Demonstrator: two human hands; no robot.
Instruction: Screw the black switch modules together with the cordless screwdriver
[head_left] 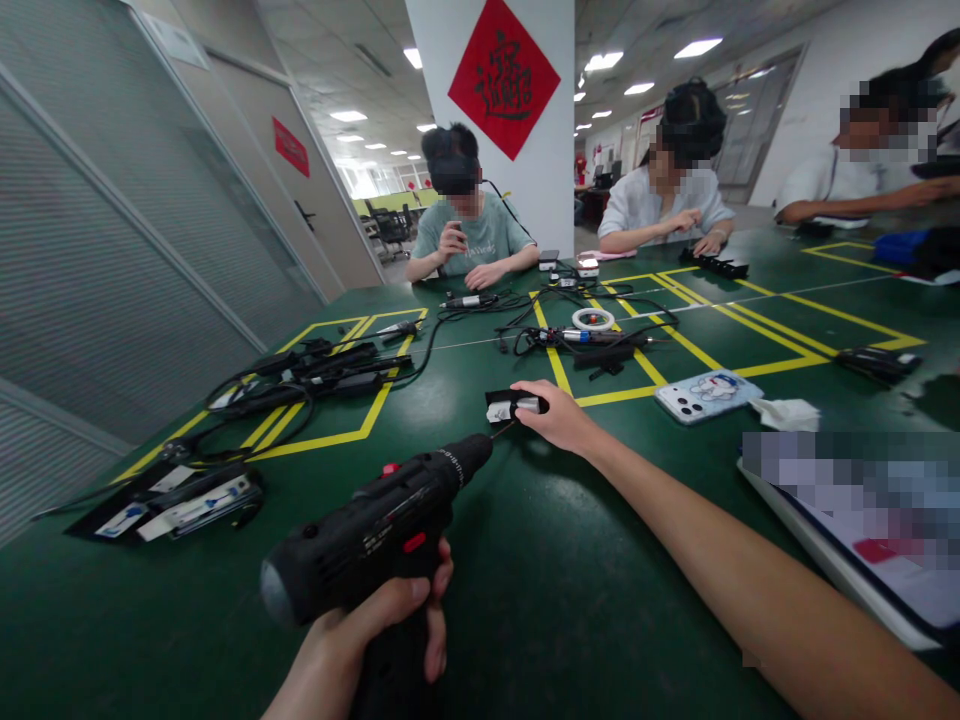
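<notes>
Close before us, our left hand (390, 612) wrapped the handle of a black drill (375, 515). Its bit (503, 430) met or nearly met a small, boxy black-and-silver part (500, 411), pinched by our right hand (559, 415) at the green table (585, 600); work done or left, we couldn't tell. Beyond lay black cables (433, 345).

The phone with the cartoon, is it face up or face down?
Face down: the phone shows its back, with the camera lenses and cartoon.
</notes>
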